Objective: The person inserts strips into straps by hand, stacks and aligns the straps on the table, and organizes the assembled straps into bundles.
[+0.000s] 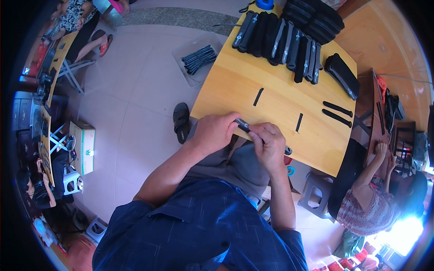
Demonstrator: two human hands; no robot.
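Between my two hands, at the near edge of the wooden table (230, 81), is a dark strap (242, 124) with a pale printed mark. My left hand (216, 130) pinches its left end. My right hand (270, 143) grips the other end between thumb and fingers. The fingers cover both ends, so its full length is hidden. Just beyond my hands, two short black strips (258, 97) lie apart on the tabletop. Two longer black straps (337, 109) with looped ends rest side by side near the right edge.
Several black and grey folded straps (282, 43) line the table's far side, with a black stack (314, 20) behind. Another bundle (342, 76) lies at right. A clear bin (199, 80) of black straps stands on the floor, left. A co-worker (370, 203) sits right, near a grey stool (315, 194).
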